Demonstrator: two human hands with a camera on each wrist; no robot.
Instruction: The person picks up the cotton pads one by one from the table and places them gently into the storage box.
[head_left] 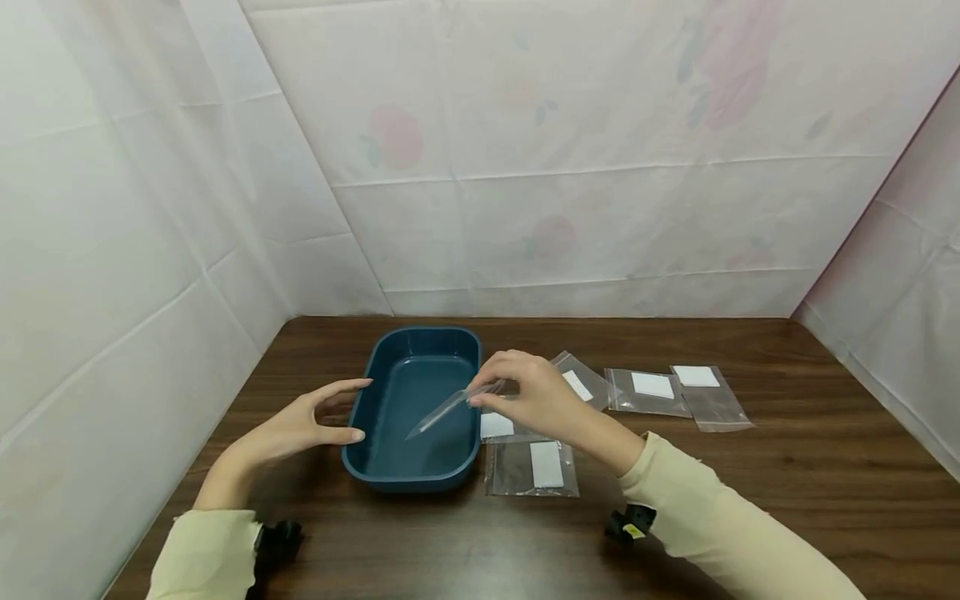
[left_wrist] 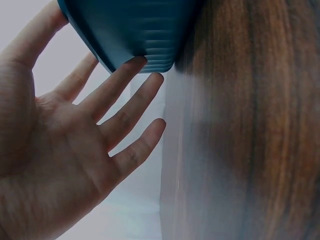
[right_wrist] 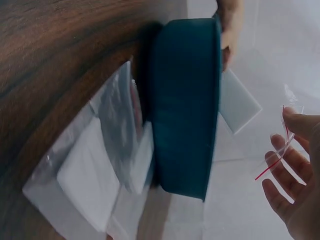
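Note:
A blue rectangular tub (head_left: 408, 385) stands on the table. My left hand (head_left: 302, 427) is at its left side, thumb and a fingertip at the rim, and the left wrist view shows the fingers (left_wrist: 131, 111) spread loosely by the outer wall. My right hand (head_left: 542, 398) pinches a clear zip bag (head_left: 442, 413) by its top over the tub; the bag appears nearly edge-on in the head view. In the right wrist view, the bag's red-lined seal (right_wrist: 267, 169) lies at the fingers and a white square piece (right_wrist: 239, 102) shows beyond the tub's rim.
Several clear zip bags with white pieces lie right of the tub, among them a front bag (head_left: 517, 471), one beside the tub wall (head_left: 497, 425) and a far-right bag (head_left: 720, 404). White patterned cloth (head_left: 600, 208) hangs behind and at both sides of the table.

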